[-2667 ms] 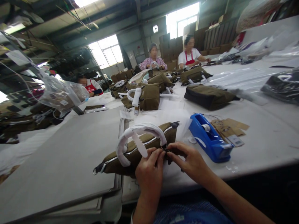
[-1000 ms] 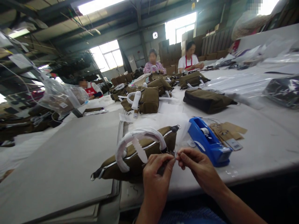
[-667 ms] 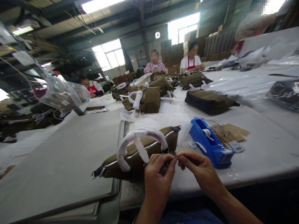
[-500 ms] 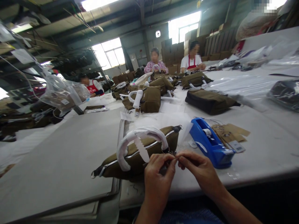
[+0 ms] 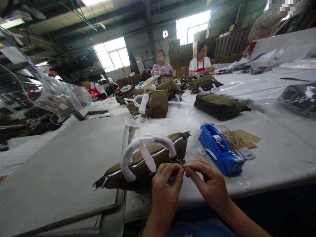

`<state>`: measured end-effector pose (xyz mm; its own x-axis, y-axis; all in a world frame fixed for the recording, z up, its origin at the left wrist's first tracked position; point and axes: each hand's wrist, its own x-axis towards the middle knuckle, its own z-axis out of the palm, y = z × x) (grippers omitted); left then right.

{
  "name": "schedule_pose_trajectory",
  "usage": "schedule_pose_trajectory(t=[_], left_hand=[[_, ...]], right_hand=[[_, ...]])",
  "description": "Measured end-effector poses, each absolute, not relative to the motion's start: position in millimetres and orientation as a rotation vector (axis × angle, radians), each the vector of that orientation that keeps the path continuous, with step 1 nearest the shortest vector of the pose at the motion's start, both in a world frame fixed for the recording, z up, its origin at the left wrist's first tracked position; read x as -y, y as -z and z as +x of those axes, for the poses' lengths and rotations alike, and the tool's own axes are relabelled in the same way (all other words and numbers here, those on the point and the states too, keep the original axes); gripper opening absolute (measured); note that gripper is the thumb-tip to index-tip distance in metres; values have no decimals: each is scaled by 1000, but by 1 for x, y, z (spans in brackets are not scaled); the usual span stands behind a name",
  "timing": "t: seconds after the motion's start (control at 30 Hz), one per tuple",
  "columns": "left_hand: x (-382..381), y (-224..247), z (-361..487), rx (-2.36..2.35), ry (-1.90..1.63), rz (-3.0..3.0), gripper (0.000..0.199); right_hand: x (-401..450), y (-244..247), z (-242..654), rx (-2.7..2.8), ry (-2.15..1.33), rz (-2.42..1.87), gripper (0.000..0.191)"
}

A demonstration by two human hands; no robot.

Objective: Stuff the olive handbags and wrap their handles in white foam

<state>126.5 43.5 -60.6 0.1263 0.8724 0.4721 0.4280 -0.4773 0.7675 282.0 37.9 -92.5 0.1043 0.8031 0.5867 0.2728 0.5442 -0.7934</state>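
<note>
An olive handbag [image 5: 145,158] with a silver zip lies across the table edge in front of me, its handle [image 5: 128,161] wrapped in white paper. At the bag's near right side, by the metal ring at the handle's base, my left hand [image 5: 166,184] is closed in a pinch. My right hand [image 5: 207,177] pinches close beside it, the fingertips of both hands almost meeting. Whatever small piece lies between the fingers is too small and covered to make out. Just right of my right hand stands a blue tape dispenser [image 5: 219,151].
Brown paper tags [image 5: 243,138] with strings lie behind the dispenser. More olive bags [image 5: 155,103] are heaped farther back, and one [image 5: 219,107] lies apart at the right. Grey boards [image 5: 61,171] are stacked at left. Several people work across the table.
The whole view has shifted slightly. Both hands stay pinched together by the handle's ring, with only small finger movement; the bag keeps its place on the table.
</note>
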Motion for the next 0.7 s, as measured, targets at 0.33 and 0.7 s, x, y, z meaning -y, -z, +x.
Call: schedule_pose_trajectory(t=[0.33, 0.7], left_hand=[[-45, 69, 126, -1223, -1290, 1895, 9], [-38, 80, 117, -1366, -1446, 1932, 15]], right_hand=[[-37, 104, 265, 1251, -687, -915, 10], [-44, 121, 295, 1343, -541, -1144, 21]])
